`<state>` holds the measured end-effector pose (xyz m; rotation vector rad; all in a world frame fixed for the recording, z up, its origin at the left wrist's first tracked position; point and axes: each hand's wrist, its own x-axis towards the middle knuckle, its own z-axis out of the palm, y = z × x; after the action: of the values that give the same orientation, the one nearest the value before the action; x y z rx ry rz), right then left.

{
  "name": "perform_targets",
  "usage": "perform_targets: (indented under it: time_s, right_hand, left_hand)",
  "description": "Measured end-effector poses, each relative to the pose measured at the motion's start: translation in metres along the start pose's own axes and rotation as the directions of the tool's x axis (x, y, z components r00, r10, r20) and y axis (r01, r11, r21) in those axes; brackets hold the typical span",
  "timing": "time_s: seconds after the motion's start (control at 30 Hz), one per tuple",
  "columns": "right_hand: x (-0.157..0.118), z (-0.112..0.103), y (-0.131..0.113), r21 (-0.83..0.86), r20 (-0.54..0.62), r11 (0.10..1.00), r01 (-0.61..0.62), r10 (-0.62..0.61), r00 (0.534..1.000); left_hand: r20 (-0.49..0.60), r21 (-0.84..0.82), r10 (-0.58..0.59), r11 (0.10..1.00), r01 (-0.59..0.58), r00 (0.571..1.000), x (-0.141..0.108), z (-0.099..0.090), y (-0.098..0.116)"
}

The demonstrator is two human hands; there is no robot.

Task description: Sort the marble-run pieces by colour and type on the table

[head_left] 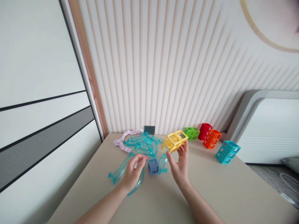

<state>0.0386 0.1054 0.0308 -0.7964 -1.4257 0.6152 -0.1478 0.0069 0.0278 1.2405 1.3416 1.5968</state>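
My right hand [180, 166] grips a yellow open-frame block [174, 141], tilted and raised above the table, thumb at its near end and fingers beneath. My left hand [133, 172] is closed, thumb and fingertips pinched together; a reddish tint shows at the tips, and what they hold, if anything, is too small to make out. Between the hands a blue-violet open-frame cube [153, 167] sits on the table. Touching or close to its right side is a clear teal curved track piece [163, 164]. Another clear teal track piece [121, 171] lies partly behind my left hand.
More clear teal track pieces [146, 143] are heaped near the wall beside a lilac segmented strip [121, 143]. Green [192, 133], red [205, 131], orange [212, 139] and teal blocks [227, 151] stand along the right side of the table [163, 202]. A dark socket [149, 129] is behind.
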Motion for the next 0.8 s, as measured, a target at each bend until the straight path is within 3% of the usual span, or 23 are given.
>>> perform_targets:
  time_s: [0.1,0.23,0.33,0.43,0.57,0.8]
  right_hand:
    - [0.026,-0.014,0.013,-0.012,-0.094,0.999,-0.049,0.048,0.994]
    - [0.058,-0.046,0.049,-0.200,-0.186,0.976,-0.085,0.047,0.981]
    - [0.073,-0.072,0.079,-0.417,-0.234,0.886,-0.201,0.109,0.966]
    - [0.080,-0.091,0.099,-0.505,-0.245,0.812,-0.292,0.189,0.951]
    - [0.083,-0.102,0.110,-0.565,-0.213,0.748,-0.348,0.276,0.937]
    - [0.082,-0.102,0.111,-0.653,-0.158,0.670,-0.354,0.337,0.928]
  left_hand:
    - [0.029,-0.007,0.004,1.000,-0.003,1.000,0.001,0.000,-0.002]
    - [0.054,0.007,-0.003,1.000,0.003,0.999,0.000,0.000,0.000]
    - [0.062,0.023,-0.012,1.000,0.010,0.998,-0.001,0.000,0.004]
    - [0.075,0.046,-0.020,0.999,0.017,0.997,-0.001,0.001,0.007]
    - [0.112,0.079,-0.043,0.996,0.034,0.993,-0.002,0.001,0.004]
    - [0.107,0.079,-0.048,0.996,0.039,0.993,-0.001,0.000,0.000]
